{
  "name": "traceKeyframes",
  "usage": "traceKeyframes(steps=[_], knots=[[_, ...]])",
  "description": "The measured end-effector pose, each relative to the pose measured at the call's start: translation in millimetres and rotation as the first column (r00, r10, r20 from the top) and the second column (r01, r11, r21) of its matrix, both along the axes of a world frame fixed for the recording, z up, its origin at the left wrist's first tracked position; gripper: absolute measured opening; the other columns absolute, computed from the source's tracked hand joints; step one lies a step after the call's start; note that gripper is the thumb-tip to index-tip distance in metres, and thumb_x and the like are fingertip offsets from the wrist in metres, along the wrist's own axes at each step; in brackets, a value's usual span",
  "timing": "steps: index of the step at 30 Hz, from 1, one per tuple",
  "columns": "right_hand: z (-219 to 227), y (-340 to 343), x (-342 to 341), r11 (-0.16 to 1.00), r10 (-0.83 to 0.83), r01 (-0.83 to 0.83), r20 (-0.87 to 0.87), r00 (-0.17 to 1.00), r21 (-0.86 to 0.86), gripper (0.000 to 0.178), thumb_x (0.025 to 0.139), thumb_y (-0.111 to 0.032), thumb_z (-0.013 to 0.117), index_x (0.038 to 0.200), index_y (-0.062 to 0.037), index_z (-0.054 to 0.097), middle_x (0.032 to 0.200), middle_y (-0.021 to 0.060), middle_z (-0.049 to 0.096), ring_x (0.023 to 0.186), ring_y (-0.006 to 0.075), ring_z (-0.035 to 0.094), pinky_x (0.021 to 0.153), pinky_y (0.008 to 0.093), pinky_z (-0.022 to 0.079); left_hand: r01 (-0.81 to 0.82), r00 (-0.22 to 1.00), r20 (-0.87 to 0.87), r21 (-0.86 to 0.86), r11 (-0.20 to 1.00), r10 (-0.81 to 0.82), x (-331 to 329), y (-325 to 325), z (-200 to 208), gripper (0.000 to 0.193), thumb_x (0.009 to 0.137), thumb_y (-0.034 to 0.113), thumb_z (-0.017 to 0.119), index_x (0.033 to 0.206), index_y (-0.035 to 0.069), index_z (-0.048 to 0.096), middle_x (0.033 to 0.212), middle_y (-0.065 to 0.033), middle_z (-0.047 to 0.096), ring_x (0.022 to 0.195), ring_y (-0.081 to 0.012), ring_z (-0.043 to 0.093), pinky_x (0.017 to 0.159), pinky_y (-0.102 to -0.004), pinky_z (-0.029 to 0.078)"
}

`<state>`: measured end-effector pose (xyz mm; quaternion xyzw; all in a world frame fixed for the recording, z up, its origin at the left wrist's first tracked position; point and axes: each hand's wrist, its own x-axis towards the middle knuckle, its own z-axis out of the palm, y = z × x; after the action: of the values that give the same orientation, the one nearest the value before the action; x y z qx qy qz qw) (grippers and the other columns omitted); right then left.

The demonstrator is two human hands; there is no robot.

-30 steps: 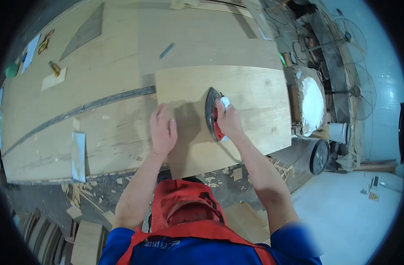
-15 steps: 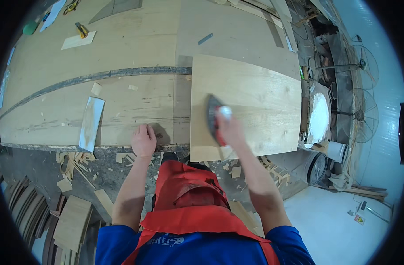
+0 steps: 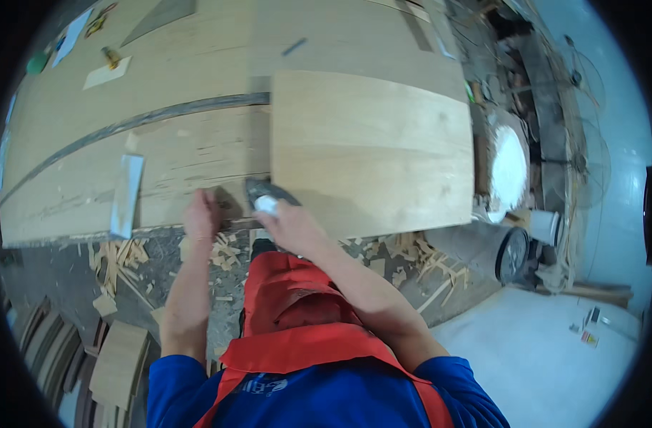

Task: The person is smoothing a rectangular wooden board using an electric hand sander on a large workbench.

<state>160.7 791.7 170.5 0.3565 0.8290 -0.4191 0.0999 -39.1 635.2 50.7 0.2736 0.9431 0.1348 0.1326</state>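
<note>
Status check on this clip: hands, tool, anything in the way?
Right hand gripping the dark iron at the veneer sheet near corner. Left hand pressed on the workbench edge. White strip lies left, apart.

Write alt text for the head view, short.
Seen from above, a person at a wooden workbench holds a dark iron-shaped tool in the right hand at the near corner of a pale veneer sheet, left hand resting on the bench edge. Wood scraps litter the floor.

Single head-worn fisheye, we look steeply down and forward from above our own chest onto the near edge of the counter [image 3: 162, 153], arms entering from the bottom, straight edges bowing toward the dark rim.
</note>
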Motion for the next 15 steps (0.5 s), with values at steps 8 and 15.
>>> traceKeyframes(steps=[8,15], knots=[[-18.5,128.4,207.6,0.897,-0.416,0.405,0.032,0.909,0.178,0.056,0.103,-0.051,0.052,0.093,0.0016,0.07,0.079,0.029,0.069,0.082,0.0466,0.071,0.069,0.0534,0.054,-0.08,0.991,-0.114,-0.029,0.996,0.077,3.3,10.9,4.0,0.028,0.106,0.037,0.044,0.105,0.011,0.058,0.089,-0.0249,0.07,0.083,-0.05,0.066,0.068,-0.0616,0.049],[-21.0,297.4,469.9,0.306,-0.951,0.921,-0.129,0.283,-0.239,0.058,0.105,-0.053,0.051,0.064,-0.0123,0.051,0.051,0.0006,0.049,0.041,0.0139,0.049,0.036,0.0335,0.036,-0.037,0.986,-0.162,-0.041,0.998,0.03,1.8,15.8,-9.7,0.031,0.107,0.037,0.043,0.104,0.01,0.057,0.088,-0.0266,0.069,0.084,-0.0511,0.065,0.069,-0.0626,0.048]])
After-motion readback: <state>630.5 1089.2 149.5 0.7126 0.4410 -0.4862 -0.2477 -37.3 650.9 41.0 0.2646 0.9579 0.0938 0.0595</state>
